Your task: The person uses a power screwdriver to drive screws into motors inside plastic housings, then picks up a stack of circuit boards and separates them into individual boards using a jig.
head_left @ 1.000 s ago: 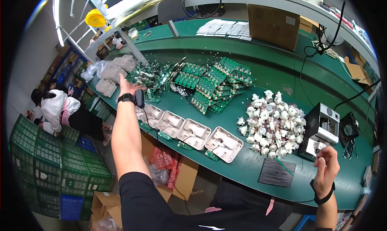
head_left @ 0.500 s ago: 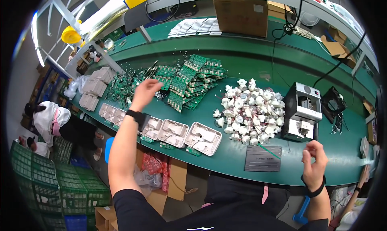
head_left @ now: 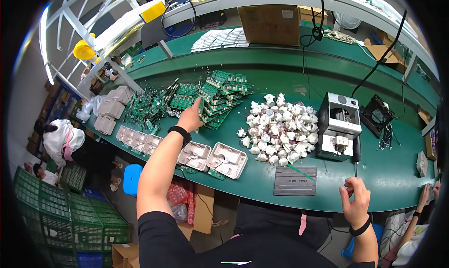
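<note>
My left hand (head_left: pixel 190 117) reaches over the pile of green circuit boards (head_left: pixel 218 91), its index finger stretched out at the near left edge of the pile. Whether the fingertip touches a board I cannot tell; nothing shows in this hand. Below its wrist runs a row of light grey plastic housings (head_left: pixel 227 161), open side up, with thin wires inside. My right hand (head_left: pixel 356 198) hovers by the table's front edge, fingers loosely bent and thumb apart, with nothing visible in it. Nearest to it are a dark grey ribbed mat (head_left: pixel 294 186) and a thin green stick (head_left: pixel 300 172).
A heap of white plastic parts with wires (head_left: pixel 280 130) lies mid-table, beside a silver and black machine (head_left: pixel 340 127). Further right is a black fan (head_left: pixel 375 116). Small green boards with wires (head_left: pixel 145 106) and stacked housings (head_left: pixel 111 109) lie left. Another person's hand (head_left: pixel 424 195) shows far right.
My left hand has moved right, from the small wired boards toward the circuit board pile, and its index finger now points out. My right hand has shifted slightly left and down. The view has shifted a little.
</note>
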